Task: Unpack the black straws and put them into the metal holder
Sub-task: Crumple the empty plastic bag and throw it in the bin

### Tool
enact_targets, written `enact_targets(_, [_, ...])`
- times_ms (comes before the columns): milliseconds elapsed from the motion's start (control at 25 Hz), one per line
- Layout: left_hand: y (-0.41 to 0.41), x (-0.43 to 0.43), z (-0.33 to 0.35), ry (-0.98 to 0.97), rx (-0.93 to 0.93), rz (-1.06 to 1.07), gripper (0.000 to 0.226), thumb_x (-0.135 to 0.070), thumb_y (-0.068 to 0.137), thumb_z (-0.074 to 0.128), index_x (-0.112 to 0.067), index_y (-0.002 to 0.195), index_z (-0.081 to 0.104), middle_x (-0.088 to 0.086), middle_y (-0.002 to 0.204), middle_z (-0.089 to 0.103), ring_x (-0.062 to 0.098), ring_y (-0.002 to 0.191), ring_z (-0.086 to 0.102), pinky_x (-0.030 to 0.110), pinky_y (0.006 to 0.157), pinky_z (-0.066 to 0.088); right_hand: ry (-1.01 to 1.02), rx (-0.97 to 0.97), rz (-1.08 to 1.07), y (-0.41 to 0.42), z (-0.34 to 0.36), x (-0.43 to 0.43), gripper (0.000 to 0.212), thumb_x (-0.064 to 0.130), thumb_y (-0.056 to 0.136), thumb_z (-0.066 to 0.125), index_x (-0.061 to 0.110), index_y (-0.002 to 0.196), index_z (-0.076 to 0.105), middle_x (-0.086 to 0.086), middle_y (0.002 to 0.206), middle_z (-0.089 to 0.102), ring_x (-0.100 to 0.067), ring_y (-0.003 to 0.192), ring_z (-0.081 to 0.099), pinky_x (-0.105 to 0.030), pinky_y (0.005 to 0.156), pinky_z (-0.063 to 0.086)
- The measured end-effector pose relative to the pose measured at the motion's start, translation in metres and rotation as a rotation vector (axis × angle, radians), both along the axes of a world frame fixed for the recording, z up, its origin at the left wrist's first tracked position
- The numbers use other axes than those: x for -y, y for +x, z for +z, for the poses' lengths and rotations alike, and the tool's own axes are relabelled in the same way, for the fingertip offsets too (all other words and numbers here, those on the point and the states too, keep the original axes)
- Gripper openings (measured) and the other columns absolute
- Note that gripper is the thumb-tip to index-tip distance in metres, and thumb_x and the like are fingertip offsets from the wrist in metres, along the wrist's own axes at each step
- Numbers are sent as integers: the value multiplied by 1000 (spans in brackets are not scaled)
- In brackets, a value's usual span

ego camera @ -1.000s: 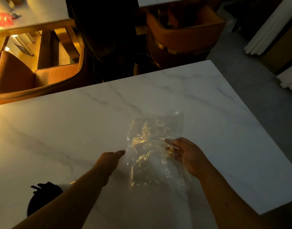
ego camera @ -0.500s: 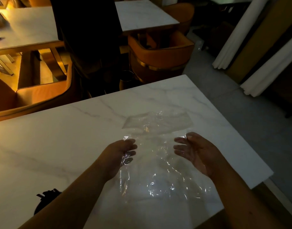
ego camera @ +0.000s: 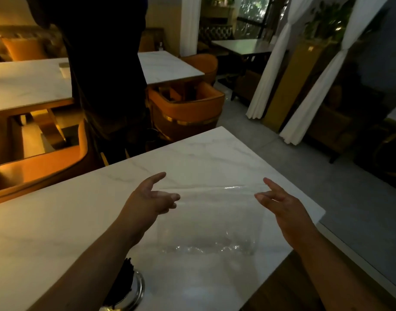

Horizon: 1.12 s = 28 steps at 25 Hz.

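A clear plastic bag (ego camera: 211, 217) hangs stretched flat between my two hands above the white marble table (ego camera: 58, 221). My left hand (ego camera: 151, 198) pinches its upper left corner. My right hand (ego camera: 280, 202) holds the upper right corner with index finger extended. The bag looks empty. Black straws (ego camera: 126, 273) stand in the metal holder (ego camera: 134, 292) at the bottom edge, partly hidden behind my left forearm.
A person in dark clothes (ego camera: 105, 70) stands just beyond the table's far edge. Orange chairs (ego camera: 188, 108) and other marble tables (ego camera: 28, 81) fill the room behind. The table's right edge (ego camera: 304, 243) drops to the grey floor.
The view has tilted up. My hands have spread wider apart and pulled the crumpled bag taut and flat between them. The holder with straws now shows more at the bottom.
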<state>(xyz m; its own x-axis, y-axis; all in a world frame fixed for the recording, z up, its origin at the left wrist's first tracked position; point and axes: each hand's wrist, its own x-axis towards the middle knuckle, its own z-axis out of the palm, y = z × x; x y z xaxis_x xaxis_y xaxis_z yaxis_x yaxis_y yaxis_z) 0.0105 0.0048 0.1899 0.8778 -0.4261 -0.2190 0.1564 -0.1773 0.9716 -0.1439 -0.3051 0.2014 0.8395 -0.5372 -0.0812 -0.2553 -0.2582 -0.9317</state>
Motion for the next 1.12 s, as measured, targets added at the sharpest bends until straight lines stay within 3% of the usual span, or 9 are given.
enact_targets(160, [-14, -25, 21, 28, 96, -126, 39, -29, 85, 82, -40, 119, 67, -5, 97, 83, 10, 89, 78, 37, 87, 55, 1, 31, 5, -41, 34, -37, 15, 33, 99, 67, 25, 104, 78, 26, 145, 54, 3, 127, 51, -28, 108, 32])
enact_targets(240, [-23, -31, 25, 37, 142, -164, 20, -30, 84, 82, -35, 102, 76, -5, 91, 83, 9, 84, 78, 34, 81, 53, 11, 64, -17, -65, 47, -52, 13, 30, 100, 65, 31, 105, 78, 31, 123, 68, 16, 107, 62, -17, 96, 40])
enact_targets(320, [-34, -30, 30, 99, 240, -185, 4, -36, 86, 80, -36, 89, 77, -8, 84, 81, 5, 76, 75, 30, 73, 52, -20, 86, -90, -87, 57, -59, 15, 28, 101, 65, 30, 106, 79, 26, 104, 77, 12, 100, 66, -14, 82, 44])
enact_targets(440, [-48, -20, 34, 366, 514, -219, 20, -58, 83, 75, -38, 84, 71, -15, 93, 74, 5, 86, 68, 36, 78, 56, -102, 103, -177, -110, 66, -62, 13, 21, 101, 65, 19, 101, 78, 15, 98, 79, 2, 95, 71, -22, 88, 50])
enact_targets(560, [-72, 2, 45, 580, 777, -429, 53, -75, 72, 72, -48, 115, 57, -18, 134, 55, 12, 125, 52, 35, 99, 48, -103, 141, -184, -126, 76, -61, 9, 10, 99, 67, 16, 103, 74, 7, 95, 80, -8, 91, 76, -26, 86, 61])
enact_targets(680, [-102, 39, 52, 522, 704, -630, 72, -72, 69, 75, -49, 132, 49, -23, 134, 58, 7, 118, 58, 29, 90, 49, -92, 171, -140, -134, 86, -58, 10, 5, 98, 69, 13, 102, 73, 2, 95, 81, -12, 92, 78, -21, 87, 61])
enact_targets(880, [-138, 100, 49, 284, 520, -540, 2, -28, 90, 75, -29, 92, 74, -12, 83, 78, 2, 74, 72, 35, 78, 62, -250, 151, -255, -155, 93, -34, 19, 20, 98, 70, 32, 113, 67, 15, 115, 72, 3, 103, 65, -19, 85, 53])
enact_targets(960, [-151, 123, 47, 168, 380, -484, 5, -23, 93, 72, -24, 89, 74, -8, 80, 79, 6, 71, 75, 35, 72, 62, -360, 185, -441, -179, 86, -15, 40, 29, 97, 72, 42, 130, 54, 21, 133, 56, 13, 110, 50, -13, 86, 40])
enact_targets(1120, [-171, 170, 47, -41, 16, -427, 10, -23, 97, 69, -15, 101, 73, 2, 96, 81, 20, 80, 79, 33, 69, 61, -216, 209, -663, -230, 59, 33, 71, 45, 91, 75, 31, 150, 38, 5, 146, 50, -14, 128, 52, -27, 98, 47])
